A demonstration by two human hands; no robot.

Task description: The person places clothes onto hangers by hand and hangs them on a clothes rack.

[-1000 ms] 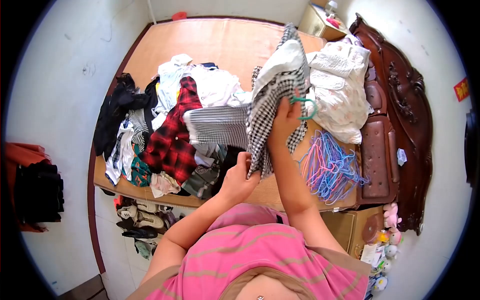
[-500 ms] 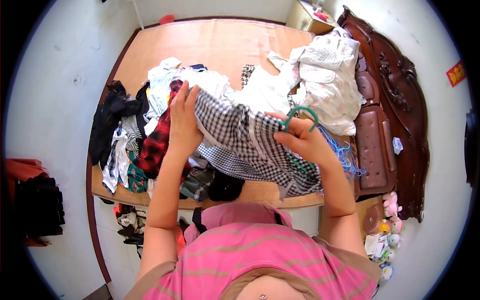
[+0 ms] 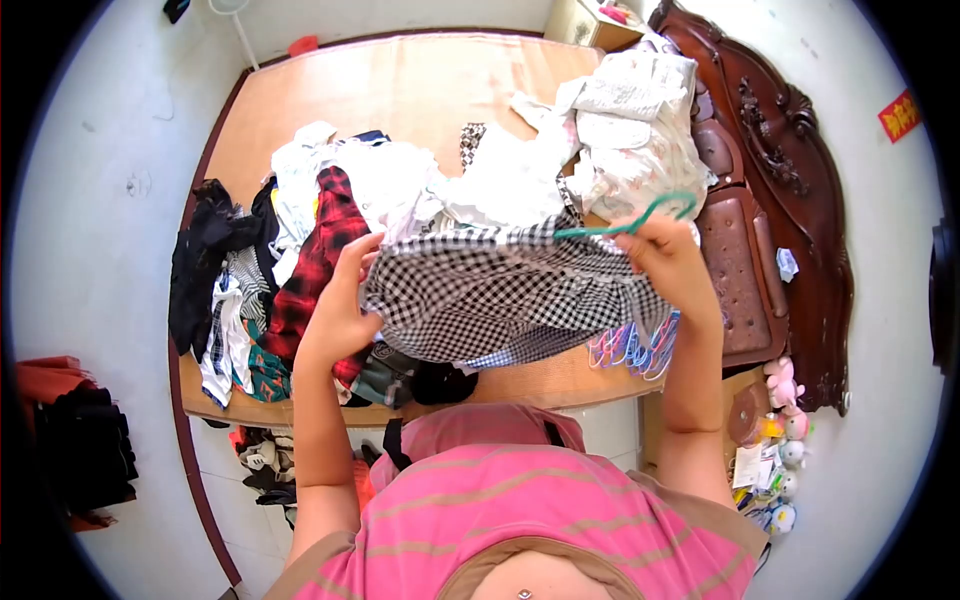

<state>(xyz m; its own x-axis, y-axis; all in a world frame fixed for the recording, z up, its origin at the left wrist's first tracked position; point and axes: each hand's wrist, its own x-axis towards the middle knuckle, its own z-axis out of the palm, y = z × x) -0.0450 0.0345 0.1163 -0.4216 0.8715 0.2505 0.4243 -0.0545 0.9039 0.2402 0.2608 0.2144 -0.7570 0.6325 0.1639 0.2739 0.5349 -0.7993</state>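
A black-and-white checked garment (image 3: pixel 500 290) is stretched sideways in front of me, above the bed's near edge. My left hand (image 3: pixel 345 300) is closed at its left edge, thumb below and fingers above. On the other side, my right hand (image 3: pixel 665 255) grips a green clothes hanger (image 3: pixel 600 231) together with the garment's right end. The hanger's hook points up and right past my fingers. Part of its arm runs along the top edge of the cloth; the rest is hidden. I cannot tell which kind of garment it is.
Behind the garment lie white clothes (image 3: pixel 385 180), a red-and-black plaid shirt (image 3: pixel 322 250) and black clothes (image 3: pixel 205 250). Blue and pink hangers (image 3: pixel 635 348) rest at the bed's near right. White bedding (image 3: pixel 640 150) is heaped beside the carved headboard (image 3: pixel 800 200).
The garment has gone from slanted and bunched to spread nearly level. My right hand has moved right and slightly up with the hanger, whose hook has tilted rightward. My left hand has lowered.
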